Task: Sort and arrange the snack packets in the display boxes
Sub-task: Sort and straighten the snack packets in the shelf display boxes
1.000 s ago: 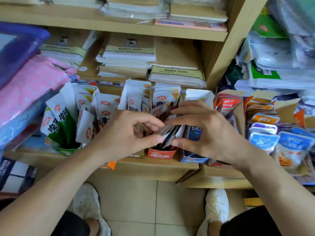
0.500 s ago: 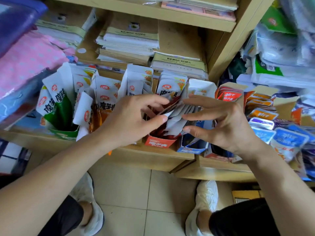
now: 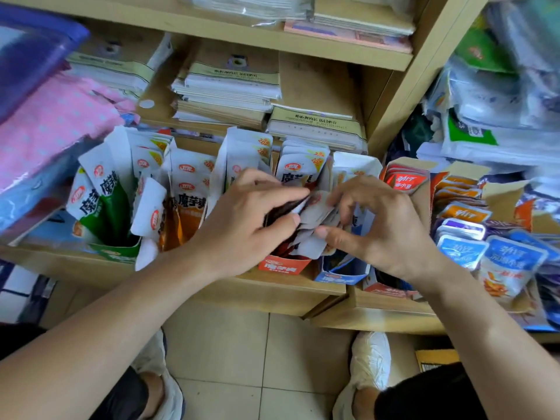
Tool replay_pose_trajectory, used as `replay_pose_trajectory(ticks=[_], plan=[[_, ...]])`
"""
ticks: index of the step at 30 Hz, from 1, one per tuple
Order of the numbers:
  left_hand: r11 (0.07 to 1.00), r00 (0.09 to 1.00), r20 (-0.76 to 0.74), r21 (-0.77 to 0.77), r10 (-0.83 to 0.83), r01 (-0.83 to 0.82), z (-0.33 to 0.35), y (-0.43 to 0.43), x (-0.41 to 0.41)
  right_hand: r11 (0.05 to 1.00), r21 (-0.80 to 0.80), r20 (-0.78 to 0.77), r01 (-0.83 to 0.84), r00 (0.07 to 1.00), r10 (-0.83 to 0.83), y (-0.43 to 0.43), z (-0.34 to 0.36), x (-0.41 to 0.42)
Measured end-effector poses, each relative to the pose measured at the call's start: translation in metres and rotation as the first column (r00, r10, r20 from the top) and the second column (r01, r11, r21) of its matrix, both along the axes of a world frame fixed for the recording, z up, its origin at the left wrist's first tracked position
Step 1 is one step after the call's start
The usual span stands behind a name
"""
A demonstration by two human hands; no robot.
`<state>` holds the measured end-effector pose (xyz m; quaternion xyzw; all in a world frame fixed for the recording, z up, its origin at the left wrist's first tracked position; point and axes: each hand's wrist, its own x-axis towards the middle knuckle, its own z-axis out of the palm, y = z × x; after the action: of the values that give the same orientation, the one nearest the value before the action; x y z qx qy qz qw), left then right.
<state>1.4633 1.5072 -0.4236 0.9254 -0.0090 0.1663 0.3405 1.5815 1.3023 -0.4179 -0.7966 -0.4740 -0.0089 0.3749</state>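
My left hand (image 3: 248, 228) and right hand (image 3: 388, 231) each pinch 1 end of the packet fan (image 3: 315, 216), spanning left-right. Red box (image 3: 285, 266) sits directly below, nearer left. Next: straight down.

Directly above the red cardboard display box (image 3: 283, 265), the left hand (image 3: 242, 225) and right hand (image 3: 385, 228) pinch a fanned bunch of grey-white foil snack packets (image 3: 315, 219). A blue cardboard display box (image 3: 342, 275) stands just right of the red one.
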Motion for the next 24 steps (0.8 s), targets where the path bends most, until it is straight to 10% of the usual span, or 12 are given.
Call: replay_pose_trajectory(ticks=[15, 24], plan=[[0.995, 0.994, 0.030, -0.006, -0.104, 0.104, -0.005, 0.003, -0.009, 0.960, -0.277, 0.022, 0.042, 0.999, -0.038, 0.027, 0.001, 0.009], [0.904, 0.982, 0.099, 0.385, 0.160, -0.186, 0.002, 0.013, 0.022, 0.963, -0.269, 0.028, 0.011, 1.000, -0.004, 0.026, -0.006, 0.008]])
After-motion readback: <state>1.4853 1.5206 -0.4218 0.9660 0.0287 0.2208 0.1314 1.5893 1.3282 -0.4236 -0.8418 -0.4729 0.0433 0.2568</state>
